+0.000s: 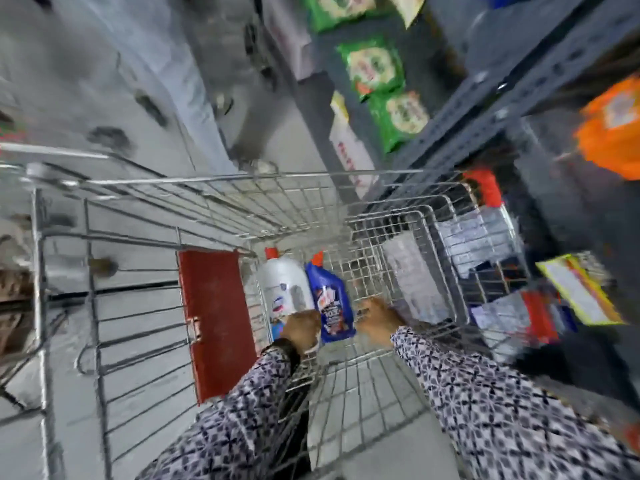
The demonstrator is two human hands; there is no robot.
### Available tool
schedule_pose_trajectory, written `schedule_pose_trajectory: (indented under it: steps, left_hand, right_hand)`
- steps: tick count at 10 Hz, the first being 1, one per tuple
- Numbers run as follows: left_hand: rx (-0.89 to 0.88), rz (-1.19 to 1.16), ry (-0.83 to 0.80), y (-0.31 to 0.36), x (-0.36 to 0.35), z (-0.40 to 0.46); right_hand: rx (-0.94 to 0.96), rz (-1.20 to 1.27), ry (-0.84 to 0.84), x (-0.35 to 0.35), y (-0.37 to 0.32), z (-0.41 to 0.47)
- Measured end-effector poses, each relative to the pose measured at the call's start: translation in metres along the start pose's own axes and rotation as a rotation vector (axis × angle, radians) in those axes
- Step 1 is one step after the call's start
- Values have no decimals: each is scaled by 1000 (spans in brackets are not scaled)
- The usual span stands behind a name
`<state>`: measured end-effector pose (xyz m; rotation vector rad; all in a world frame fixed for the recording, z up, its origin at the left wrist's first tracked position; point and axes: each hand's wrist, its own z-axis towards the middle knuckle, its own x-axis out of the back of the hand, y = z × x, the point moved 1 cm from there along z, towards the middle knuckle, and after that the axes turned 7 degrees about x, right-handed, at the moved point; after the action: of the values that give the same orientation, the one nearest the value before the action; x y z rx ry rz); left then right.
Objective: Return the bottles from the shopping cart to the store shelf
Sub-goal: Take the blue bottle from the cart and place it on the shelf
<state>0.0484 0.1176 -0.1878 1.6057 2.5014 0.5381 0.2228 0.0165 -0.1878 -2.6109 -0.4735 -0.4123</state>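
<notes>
Down in the wire shopping cart [242, 202], filling the middle and lower left of the frame, basket tilted by the wide lens, red flap [214, 320] at centre left. Up the right side, the grey store shelf [485, 109], stocked with green packets [377, 64] at upper centre and an orange pack [613, 133] at far right. Blurred throughout, so fine detail lost. Inside the basket, just below centre, two bottles lying side by side and touching: white bottle [285, 289] with a red cap on the left, blue bottle [332, 303] with an orange-red cap on the right, caps pointing toward the top of the frame. Both patterned sleeves reaching in from the bottom edge. Left hand [300, 329] curled over the base of the white bottle, fingers wrapped down on it, looking like a closed grasp, though not lifted yet. Right hand [377, 322] just right of the blue bottle's base, fingers bent and loosely spread, near it or brushing it; contact impossible to confirm through the blur. Step in hand by the look of it: the pick-up, first bottles not yet out of the cart. Next move likely calling for the right hand closing around the blue bottle, then lifting both clear of the wire rim and swinging up and right toward the shelf.
</notes>
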Motion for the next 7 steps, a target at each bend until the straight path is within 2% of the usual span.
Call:
schedule_pose_trajectory:
  steps: [1,2,3,5,6,7]
  left_hand:
    - [16,48,-11,-5,0,35]
    - [81,-32,-40,-7,-5,52]
    - [133,-147,-28,-5,-10,57]
    - [184,-461,-60,-10,-13,50]
    - [117,-442,-25,1,-2,23]
    - [-5,-384,89,16,4,-14]
  right_hand:
    - [-27,116,78,-10,-29,9]
    - [-82,203,118,-32,-16,45]
    - [-103,248,209,-61,31,95]
    - [-147,212,313,-41,-24,62]
    - [-110,230,335,-25,-30,37]
    - [-23,359,382,-6,-38,-8]
